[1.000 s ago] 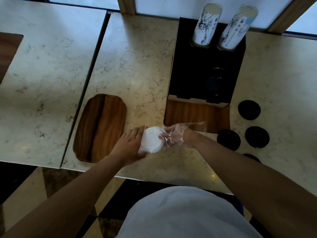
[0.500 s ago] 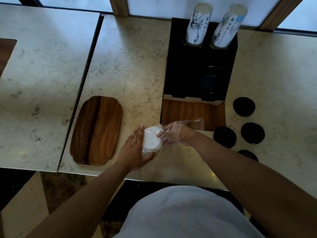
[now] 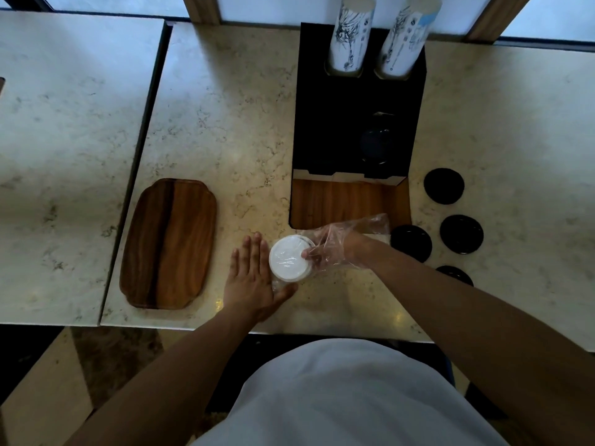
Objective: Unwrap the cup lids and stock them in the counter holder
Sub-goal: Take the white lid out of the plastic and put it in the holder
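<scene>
A stack of white cup lids [image 3: 288,259] in clear plastic wrap stands on the marble counter near its front edge. My left hand [image 3: 252,278] lies against the stack's left side with straight fingers, the thumb under its near edge. My right hand [image 3: 328,249], in a thin clear plastic glove, pinches the stack's right rim. Behind them sits the black counter holder [image 3: 325,130] with a wooden front lip [image 3: 347,204]. A dark lid stack [image 3: 376,146] shows inside one of its wells.
Two stacks of printed paper cups [image 3: 351,37] [image 3: 405,40] stand at the holder's back. Several black lids [image 3: 443,186] [image 3: 461,233] [image 3: 410,243] lie on the counter to the right. A wooden tray [image 3: 169,243] lies to the left, beside a gap between counters.
My left hand has opened from cupping the stack to flat fingers along its side. The lid stack has tipped so its top faces up more squarely. My right hand keeps its pinch.
</scene>
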`<state>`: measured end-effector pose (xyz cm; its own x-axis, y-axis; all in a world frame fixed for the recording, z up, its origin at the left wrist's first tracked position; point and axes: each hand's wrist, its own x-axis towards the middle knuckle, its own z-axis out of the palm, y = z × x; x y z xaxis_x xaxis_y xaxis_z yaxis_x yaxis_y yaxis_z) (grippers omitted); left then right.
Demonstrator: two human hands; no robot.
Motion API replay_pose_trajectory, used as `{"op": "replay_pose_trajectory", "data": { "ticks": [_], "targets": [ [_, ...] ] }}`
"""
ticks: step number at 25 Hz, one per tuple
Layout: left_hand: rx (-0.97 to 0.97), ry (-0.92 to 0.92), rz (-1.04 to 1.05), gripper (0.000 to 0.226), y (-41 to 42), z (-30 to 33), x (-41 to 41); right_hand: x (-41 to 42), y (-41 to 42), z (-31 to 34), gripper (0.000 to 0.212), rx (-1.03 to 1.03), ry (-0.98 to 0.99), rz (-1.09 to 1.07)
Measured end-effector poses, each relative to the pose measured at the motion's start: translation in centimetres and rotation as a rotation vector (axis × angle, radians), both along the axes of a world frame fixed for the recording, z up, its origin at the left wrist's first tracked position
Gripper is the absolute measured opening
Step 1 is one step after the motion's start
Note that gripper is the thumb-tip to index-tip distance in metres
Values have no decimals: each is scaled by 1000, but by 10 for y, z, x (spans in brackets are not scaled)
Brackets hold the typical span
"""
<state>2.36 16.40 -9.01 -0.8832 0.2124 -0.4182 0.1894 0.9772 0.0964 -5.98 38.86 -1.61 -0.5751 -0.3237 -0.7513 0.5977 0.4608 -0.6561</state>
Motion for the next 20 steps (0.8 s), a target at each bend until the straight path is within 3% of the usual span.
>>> {"op": "replay_pose_trajectory", "data": {
  "ticks": [5, 11, 13, 15, 20],
  "targets": [
    [-55, -25, -4, 121, 2, 1, -1, 8, 10, -6, 25, 79, 9, -62],
    [-94, -65, -24, 124, 1, 3, -4, 24, 37, -7, 43, -176, -226, -348],
    [-104, -75, -31, 126, 1, 4, -4, 25, 49, 1, 40, -334, -280, -257],
    [-110, -87, -28, 127, 3, 5, -5, 28, 53, 5, 44, -540, -467, -397],
    [-121, -109, -23, 128, 4, 10, -6, 37, 58, -4, 46, -672, -628, -549]
  ]
}}
